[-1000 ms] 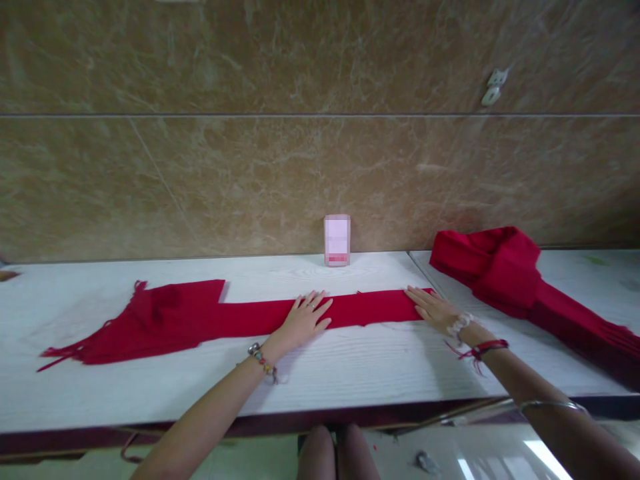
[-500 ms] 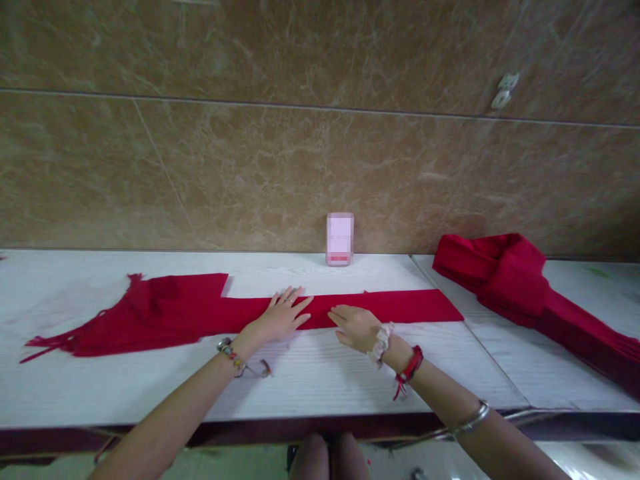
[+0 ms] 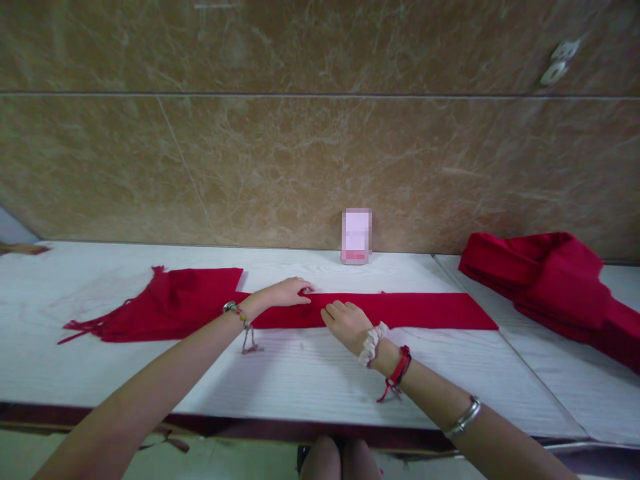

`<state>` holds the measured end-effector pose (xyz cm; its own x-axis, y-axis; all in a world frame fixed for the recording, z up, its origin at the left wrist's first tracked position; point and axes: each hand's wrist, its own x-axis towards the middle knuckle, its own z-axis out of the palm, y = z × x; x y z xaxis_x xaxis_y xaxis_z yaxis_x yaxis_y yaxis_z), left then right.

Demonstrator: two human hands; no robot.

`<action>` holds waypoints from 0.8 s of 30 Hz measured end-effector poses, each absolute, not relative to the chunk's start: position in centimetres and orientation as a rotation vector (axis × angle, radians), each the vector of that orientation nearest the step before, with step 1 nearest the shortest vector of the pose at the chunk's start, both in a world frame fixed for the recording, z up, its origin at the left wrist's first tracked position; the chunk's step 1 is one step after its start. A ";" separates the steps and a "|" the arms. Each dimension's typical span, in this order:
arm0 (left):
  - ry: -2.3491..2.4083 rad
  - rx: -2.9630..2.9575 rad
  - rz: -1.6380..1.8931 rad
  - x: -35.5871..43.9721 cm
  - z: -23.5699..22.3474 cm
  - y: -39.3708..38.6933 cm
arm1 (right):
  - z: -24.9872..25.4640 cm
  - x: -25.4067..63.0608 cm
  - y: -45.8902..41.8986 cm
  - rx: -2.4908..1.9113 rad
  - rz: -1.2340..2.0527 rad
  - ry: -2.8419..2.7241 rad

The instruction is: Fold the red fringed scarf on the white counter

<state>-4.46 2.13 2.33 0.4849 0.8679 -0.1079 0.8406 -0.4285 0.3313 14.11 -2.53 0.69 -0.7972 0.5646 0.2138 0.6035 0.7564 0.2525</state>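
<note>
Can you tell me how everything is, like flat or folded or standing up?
Long red cloth, laid out flat, narrow on the right, fringed on the left
Other red cloth, loosely folded over itself
Pink-and-white block, standing up, face blurred
Left grip, bent at the long cloth; hold unclear
Right grip, curled; hold unclear

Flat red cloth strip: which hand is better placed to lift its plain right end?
Probably the right hand: it's nearer that end of the red strip; the left hand is farther left.

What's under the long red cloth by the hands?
White tabletop shows along the edges of the long red cloth, so the cloth seems to lie on it. Whatever is directly beneath can't be seen: the cloth covers it.
</note>
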 end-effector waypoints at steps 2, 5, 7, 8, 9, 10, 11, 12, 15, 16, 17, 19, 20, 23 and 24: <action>1.374 2.285 0.057 -4.1 2.9 3.1 | 0.3 13.7 -2.4 -0.866 -0.514 -2.797; 1.284 2.141 0.007 -3.6 3.4 4.1 | -0.2 13.7 -2.4 -0.759 -0.589 -2.717; 1.230 2.062 0.040 -3.3 3.6 4.5 | -0.5 14.0 -2.5 -0.718 -0.646 -2.642; 1.207 2.027 0.063 -3.1 3.6 4.7 | -0.6 14.2 -2.6 -0.700 -0.673 -2.607; 1.188 1.995 0.072 -2.9 3.7 4.8 | -0.7 14.4 -2.6 -0.682 -0.695 -2.579; 1.173 1.966 0.070 -2.8 3.7 4.9 | -0.7 14.5 -2.7 -0.665 -0.712 -2.561; 1.163 1.937 0.071 -2.7 3.7 5.0 | -0.7 14.7 -2.8 -0.651 -0.724 -2.552; 1.158 1.908 0.081 -2.6 3.8 5.0 | -0.7 14.8 -2.9 -0.644 -0.732 -2.552; 1.157 1.795 0.204 -2.5 4.2 4.9 | 0.0 15.2 -3.0 -0.681 -0.738 -2.578; 1.149 1.747 0.259 -2.4 4.5 4.8 | 0.4 15.3 -3.0 -0.707 -0.736 -2.584; 1.130 1.694 0.304 -2.3 4.8 4.7 | 0.8 15.4 -3.0 -0.736 -0.730 -2.588; 1.073 1.594 0.367 -1.8 5.7 4.6 | 1.9 15.8 -3.1 -0.803 -0.711 -2.583; 1.046 1.553 0.387 -1.5 6.3 4.7 | 2.5 16.1 -3.1 -0.845 -0.703 -2.576; 0.999 1.471 0.431 0.3 8.2 5.1 | 4.5 17.3 -3.3 -0.998 -0.690 -2.566; 0.993 1.461 0.438 1.1 8.9 5.3 | 5.2 17.8 -3.4 -1.054 -0.686 -2.567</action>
<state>1.14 5.35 8.92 0.5568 0.7791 -0.2881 0.3126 0.1249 0.9416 17.82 -3.37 5.19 -0.6935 0.5822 0.4244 0.7163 0.6203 0.3196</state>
